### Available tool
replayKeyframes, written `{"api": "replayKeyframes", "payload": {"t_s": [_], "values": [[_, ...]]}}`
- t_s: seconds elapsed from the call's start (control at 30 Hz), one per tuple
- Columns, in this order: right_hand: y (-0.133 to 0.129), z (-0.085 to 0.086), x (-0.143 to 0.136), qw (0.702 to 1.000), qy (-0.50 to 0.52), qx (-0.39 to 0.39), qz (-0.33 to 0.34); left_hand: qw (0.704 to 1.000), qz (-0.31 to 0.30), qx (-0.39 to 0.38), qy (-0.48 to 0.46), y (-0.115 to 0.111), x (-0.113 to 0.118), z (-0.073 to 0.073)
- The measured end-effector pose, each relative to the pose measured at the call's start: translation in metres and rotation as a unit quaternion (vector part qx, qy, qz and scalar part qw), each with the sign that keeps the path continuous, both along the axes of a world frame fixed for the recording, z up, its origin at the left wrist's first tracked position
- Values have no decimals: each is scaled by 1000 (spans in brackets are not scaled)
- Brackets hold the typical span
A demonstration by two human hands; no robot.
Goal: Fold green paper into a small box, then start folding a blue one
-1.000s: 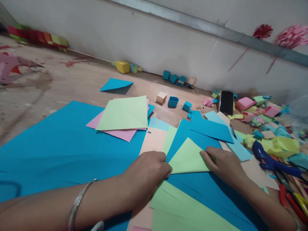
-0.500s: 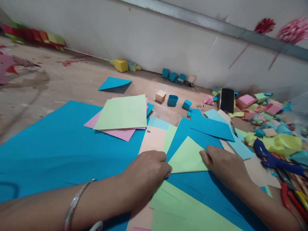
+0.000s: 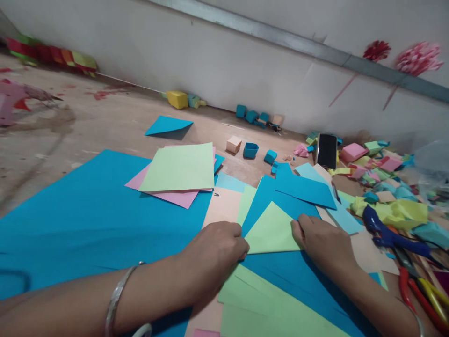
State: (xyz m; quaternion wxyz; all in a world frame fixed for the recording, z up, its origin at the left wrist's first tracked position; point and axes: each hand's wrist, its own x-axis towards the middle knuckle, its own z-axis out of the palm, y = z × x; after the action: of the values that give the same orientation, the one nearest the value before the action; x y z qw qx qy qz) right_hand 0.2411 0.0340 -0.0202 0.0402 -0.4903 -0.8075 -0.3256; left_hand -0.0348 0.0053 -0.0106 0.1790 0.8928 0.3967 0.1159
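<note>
A light green sheet of paper (image 3: pixel 271 231), a triangle with its long edge towards me, lies over blue paper (image 3: pixel 294 276). My left hand (image 3: pixel 215 250) is closed at its left corner, the fingertips mostly hidden under the knuckles. At the right corner, my right hand (image 3: pixel 324 241) has its thumb and curled fingers on the paper. Larger light green sheets (image 3: pixel 266 309) spread out below the triangle. Up and to the left, a square green sheet (image 3: pixel 178 166) rests on pink ones above a big blue sheet (image 3: pixel 105 210).
On the right are a blue-handled tool (image 3: pixel 396 236), red-handled pliers (image 3: pixel 407 285), a phone (image 3: pixel 326 150) and a heap of coloured paper pieces (image 3: pixel 386 164). Small paper boxes (image 3: pixel 250 150) stand towards the wall. A folded blue paper (image 3: pixel 168 125) lies further back.
The view has shifted slightly, so things on the right appear a little further left. Both hands stay at the corners of the green triangle, with no clear movement.
</note>
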Motion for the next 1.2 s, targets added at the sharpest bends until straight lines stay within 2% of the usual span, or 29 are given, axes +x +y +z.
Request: {"api": "replayKeyframes", "payload": {"t_s": [0.13, 0.2, 0.37, 0.57, 0.7, 0.87, 1.0, 1.2], "values": [[0, -1, 0, 1000, 9, -20, -10, 999, -11, 7, 43, 1, 1, 3], [1, -2, 1, 999, 14, -29, -17, 996, -25, 34, 80, 0, 3, 6], [-1, -2, 0, 998, 17, -49, -31, 986, -92, 116, 82, 1, 14, 13], [-2, 0, -2, 998, 18, -42, -32, 970, -191, 125, 79, 25, 34, 24], [-2, 0, -2, 999, 13, -34, -22, 969, -190, 133, 81, 39, 49, 26], [-3, 1, -3, 999, 6, -27, -17, 968, -148, 188, 79, 34, 64, 15], [-4, 2, -1, 999, 11, -23, -32, 956, -177, 226, 63, 30, 63, 12], [-6, 5, 24, 996, 3, -19, -91, 962, -187, 191, 58, 37, 61, 11]]}}
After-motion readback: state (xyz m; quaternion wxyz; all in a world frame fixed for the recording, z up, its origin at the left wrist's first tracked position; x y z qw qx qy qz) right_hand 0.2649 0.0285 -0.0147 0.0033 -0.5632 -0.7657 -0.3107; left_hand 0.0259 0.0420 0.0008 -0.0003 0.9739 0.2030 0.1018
